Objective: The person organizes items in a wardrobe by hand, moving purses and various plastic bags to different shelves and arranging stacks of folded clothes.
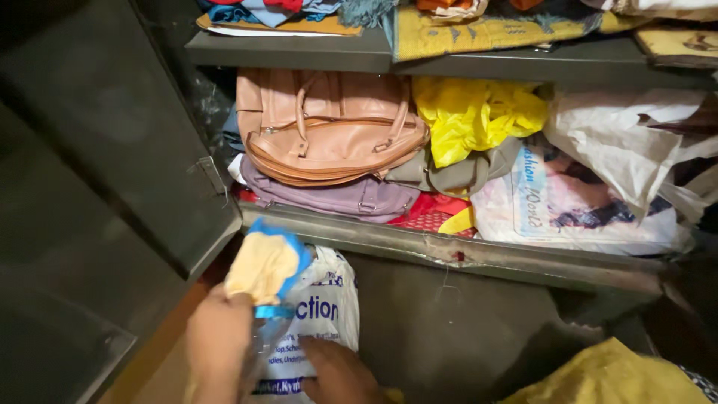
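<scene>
- Bundle [265, 262], yellow cloth in blue wrap, stood upright below the shelf's [449, 251] left edge, pinched from underneath by the left hand [218, 340].
- Right hand [340, 374] pressed flat on the white bag [318, 318] just right of it.

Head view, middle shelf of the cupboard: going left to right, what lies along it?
Tan leather handbag stacked on a mauve bag → yellow plastic bag above a grey-green bag → printed white carrier bag → crumpled white plastic bag.
</scene>
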